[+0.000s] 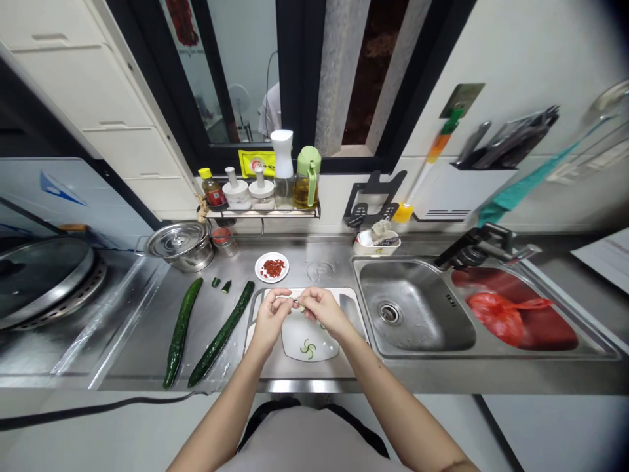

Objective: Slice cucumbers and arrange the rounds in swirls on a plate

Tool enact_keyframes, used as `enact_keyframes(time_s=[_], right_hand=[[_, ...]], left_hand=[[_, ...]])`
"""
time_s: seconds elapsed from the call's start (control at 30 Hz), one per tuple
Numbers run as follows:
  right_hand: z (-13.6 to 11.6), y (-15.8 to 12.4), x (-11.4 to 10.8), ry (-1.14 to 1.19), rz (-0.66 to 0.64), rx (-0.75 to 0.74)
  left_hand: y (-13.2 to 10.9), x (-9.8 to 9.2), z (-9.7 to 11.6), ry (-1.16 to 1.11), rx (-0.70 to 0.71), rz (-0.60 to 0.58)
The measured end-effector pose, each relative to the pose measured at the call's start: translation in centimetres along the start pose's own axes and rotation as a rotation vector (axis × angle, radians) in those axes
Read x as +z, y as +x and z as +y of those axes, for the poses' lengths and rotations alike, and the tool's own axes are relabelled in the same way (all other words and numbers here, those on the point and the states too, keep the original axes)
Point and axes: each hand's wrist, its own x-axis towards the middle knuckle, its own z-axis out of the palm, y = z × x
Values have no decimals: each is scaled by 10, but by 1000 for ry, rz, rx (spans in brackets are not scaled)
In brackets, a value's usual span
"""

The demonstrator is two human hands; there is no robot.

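My left hand (275, 311) and my right hand (319, 307) meet fingertip to fingertip over a white plate (289, 341). Both are closed in a pinch on a small pale-green cucumber slice (301, 307), mostly hidden by the fingers. Several thin cucumber slices (308, 349) lie on the plate in a curved pinwheel. The plate rests on a cutting board (275, 369); a flat grey blade-like shape (350, 308) lies at the board's right side. Left of the board are two long cucumbers (181, 334), with two cut cucumber ends (226, 286) behind them.
Behind the board sits a small dish (264, 275) of chopped red pieces. A lidded pot (189, 249) stands back left, below a rack of seasoning bottles (284, 177). To the right are a steel sink (417, 308) and a red plastic bag (498, 318) in the second basin.
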Motion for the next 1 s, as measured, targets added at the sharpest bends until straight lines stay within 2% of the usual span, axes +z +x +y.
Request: enact_keyframes(time_s=[0.2, 0.67, 0.8, 1.0], right_hand=[[6, 1, -1, -73, -13, -33], [19, 8, -3, -13, -28, 158], [35, 15, -6, -19, -58, 213], [72, 25, -7, -94, -54, 272]], left_hand=[[6, -3, -2, -96, -46, -1], [13, -10, -22, 19, 9, -13], [22, -20, -40, 116, 14, -43], [31, -35, -87, 161, -67, -117]])
